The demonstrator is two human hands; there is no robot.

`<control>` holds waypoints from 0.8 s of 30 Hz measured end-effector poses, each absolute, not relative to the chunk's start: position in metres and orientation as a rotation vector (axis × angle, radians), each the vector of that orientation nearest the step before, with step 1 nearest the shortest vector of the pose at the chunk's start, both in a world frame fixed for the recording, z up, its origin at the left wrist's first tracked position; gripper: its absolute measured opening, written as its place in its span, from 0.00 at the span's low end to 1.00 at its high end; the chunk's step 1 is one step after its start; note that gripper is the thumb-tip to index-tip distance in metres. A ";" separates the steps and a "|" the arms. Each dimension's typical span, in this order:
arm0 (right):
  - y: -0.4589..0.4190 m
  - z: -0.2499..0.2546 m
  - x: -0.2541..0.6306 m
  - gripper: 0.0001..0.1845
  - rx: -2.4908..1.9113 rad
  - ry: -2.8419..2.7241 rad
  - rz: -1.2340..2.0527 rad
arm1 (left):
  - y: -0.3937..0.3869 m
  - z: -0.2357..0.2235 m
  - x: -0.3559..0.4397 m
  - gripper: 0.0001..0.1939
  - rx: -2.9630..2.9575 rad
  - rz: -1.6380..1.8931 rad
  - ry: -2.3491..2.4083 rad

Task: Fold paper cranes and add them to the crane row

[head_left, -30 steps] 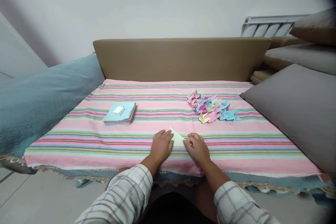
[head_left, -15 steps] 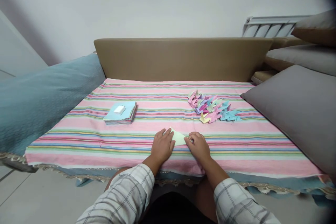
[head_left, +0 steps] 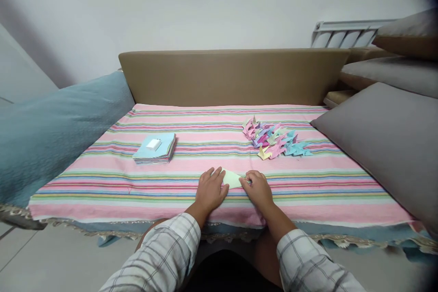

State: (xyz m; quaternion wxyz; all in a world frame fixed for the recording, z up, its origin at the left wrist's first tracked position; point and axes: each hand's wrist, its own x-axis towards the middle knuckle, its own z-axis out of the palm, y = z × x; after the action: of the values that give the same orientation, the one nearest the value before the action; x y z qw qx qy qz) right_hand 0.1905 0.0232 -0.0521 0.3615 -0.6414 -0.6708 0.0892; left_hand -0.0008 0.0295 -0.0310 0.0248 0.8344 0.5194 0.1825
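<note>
A pale green piece of folded paper (head_left: 232, 179) lies on the striped cloth (head_left: 102, 182) in front of me. My left hand (head_left: 210, 188) rests flat over the paper's left end, fingers spread. At the right end, my right hand (head_left: 257, 187) pinches the paper's tip between thumb and curled fingers. The part of the paper beneath both hands is hidden. Beyond my right hand lies a pile of folded paper cranes (head_left: 273, 139) in pink, purple, blue, green and yellow.
To the left stands a stack of square coloured paper (head_left: 155, 149) with a small white block (head_left: 153, 144) on top. Grey cushions (head_left: 372, 141) lie along the right side. A brown backrest (head_left: 232, 77) runs along the back, and a blue covered armrest (head_left: 68, 123) is at left.
The whole view has shifted slightly to the left. Both hands stay on the green paper with almost the same pose; the cranes and paper stack look unmoved.
</note>
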 end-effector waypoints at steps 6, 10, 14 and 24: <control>0.022 -0.055 0.191 0.09 -1.633 -1.712 0.194 | 0.030 -0.031 -0.001 0.26 2.567 0.531 1.613; 0.011 -0.052 0.184 0.07 -1.526 -1.710 -0.028 | 0.031 -0.032 -0.002 0.26 2.572 0.544 1.608; -0.008 -0.051 0.166 0.12 -1.261 -2.045 -0.044 | 0.032 -0.032 -0.002 0.26 2.556 0.534 1.609; -0.015 -0.054 0.168 0.11 -1.377 -1.971 0.015 | 0.034 -0.032 -0.002 0.26 2.540 0.549 1.601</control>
State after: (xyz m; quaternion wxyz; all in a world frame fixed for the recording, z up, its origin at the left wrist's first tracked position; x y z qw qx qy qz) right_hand 0.1680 -0.0145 -0.0538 0.3601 -0.5342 -0.7648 0.0057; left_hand -0.0024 0.0338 -0.0317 0.0446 0.8313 0.5240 0.1797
